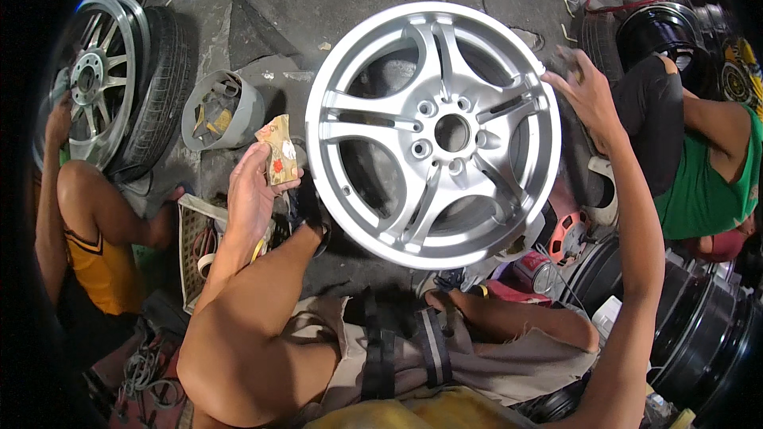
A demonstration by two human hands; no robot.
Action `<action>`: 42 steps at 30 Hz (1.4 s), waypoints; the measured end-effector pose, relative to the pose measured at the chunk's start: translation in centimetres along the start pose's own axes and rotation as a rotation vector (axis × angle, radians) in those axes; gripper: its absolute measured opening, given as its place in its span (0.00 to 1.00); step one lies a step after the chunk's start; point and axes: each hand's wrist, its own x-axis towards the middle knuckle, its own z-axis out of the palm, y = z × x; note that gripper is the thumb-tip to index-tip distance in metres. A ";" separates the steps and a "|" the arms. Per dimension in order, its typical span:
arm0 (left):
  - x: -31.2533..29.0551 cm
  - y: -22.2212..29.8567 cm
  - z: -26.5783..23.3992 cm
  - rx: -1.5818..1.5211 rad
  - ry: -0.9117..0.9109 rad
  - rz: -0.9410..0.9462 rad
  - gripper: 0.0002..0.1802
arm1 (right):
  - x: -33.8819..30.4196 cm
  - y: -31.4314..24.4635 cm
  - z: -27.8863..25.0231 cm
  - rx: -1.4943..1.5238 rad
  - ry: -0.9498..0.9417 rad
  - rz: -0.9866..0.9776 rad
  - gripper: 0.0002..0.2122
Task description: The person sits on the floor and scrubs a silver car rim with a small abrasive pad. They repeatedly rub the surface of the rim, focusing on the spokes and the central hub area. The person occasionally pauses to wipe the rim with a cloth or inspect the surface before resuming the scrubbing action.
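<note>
A silver alloy wheel rim (451, 214) with paired spokes and several lug holes stands in front of me, its face toward me. My left hand (253, 183) is closed around a folded tan sheet (278, 160) with red and white marks, just left of the rim. Its exact kind does not show. At the rim's upper right edge is my right hand (586, 94), holding nothing. Its thumb reaches to the rim's edge, while the other fingers are spread, raised and slightly blurred.
A grey bucket (253, 111) with tan scraps stands at left, above a basket (189, 254). Two people sit nearby; the left one's hand (60, 117) touches a spoked wheel (119, 83). Black rims (691, 342) and a red can (534, 270) lie at right.
</note>
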 end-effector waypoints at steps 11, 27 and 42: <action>0.9 0.2 -0.4 -0.063 0.052 -0.083 0.19 | 17.1 -0.4 6.7 -0.214 -0.181 -0.192 0.50; 3.0 1.4 -0.3 -0.074 0.069 -0.052 0.17 | 19.1 -10.3 7.8 -0.277 -0.077 -0.639 0.51; 1.3 1.6 -2.2 -0.125 -0.007 0.087 0.19 | -4.5 7.2 0.3 -0.171 -0.075 -0.005 0.25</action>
